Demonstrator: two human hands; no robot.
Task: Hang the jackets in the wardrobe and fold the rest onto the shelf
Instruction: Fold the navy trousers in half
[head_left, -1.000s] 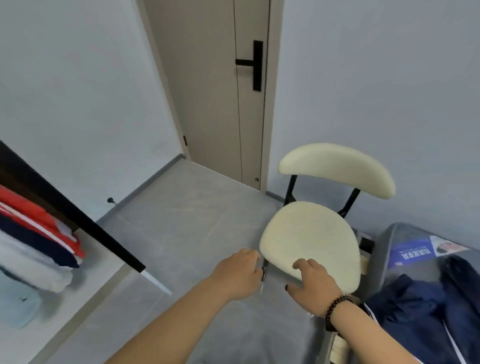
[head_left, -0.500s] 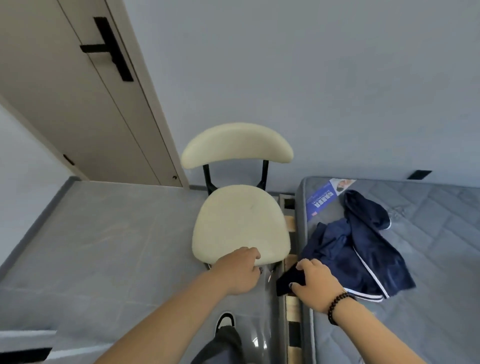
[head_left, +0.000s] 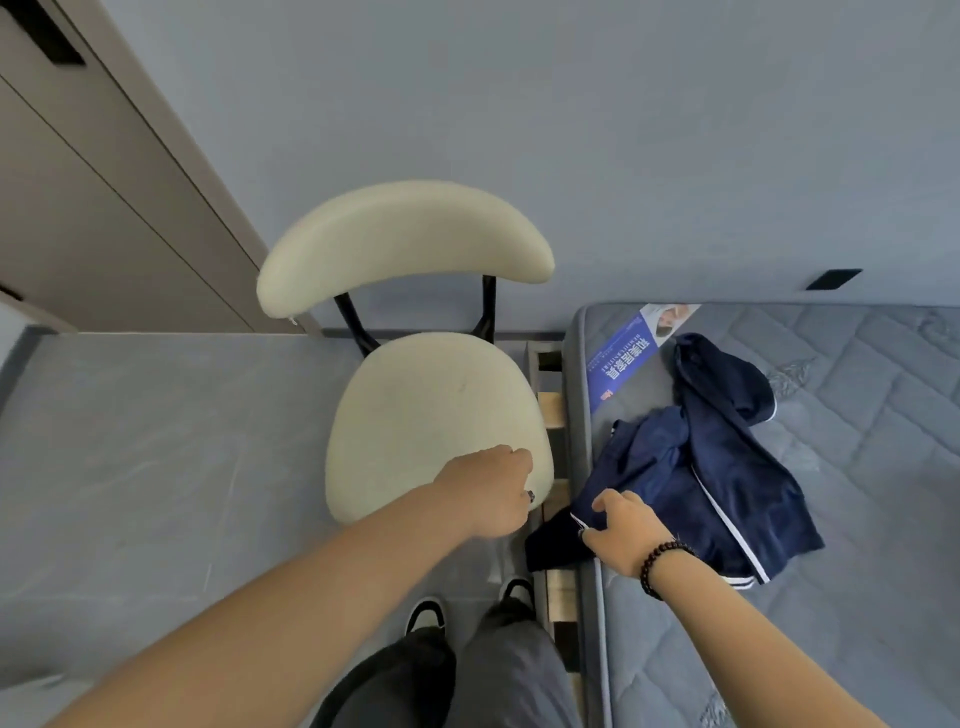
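Fingers of the right hand (head_left: 621, 530) pinch the navy jacket's (head_left: 717, 467) near edge; left hand (head_left: 491, 491) curled over the chair seat (head_left: 431, 410), its grasp unclear.

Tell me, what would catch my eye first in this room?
Probably the cream chair in the middle, standing on the grey floor beside the bed. Next, the navy jacket crumpled on the grey mattress at right, its near edge pinched by the right hand, while the left hand hovers curled over the seat's front edge.
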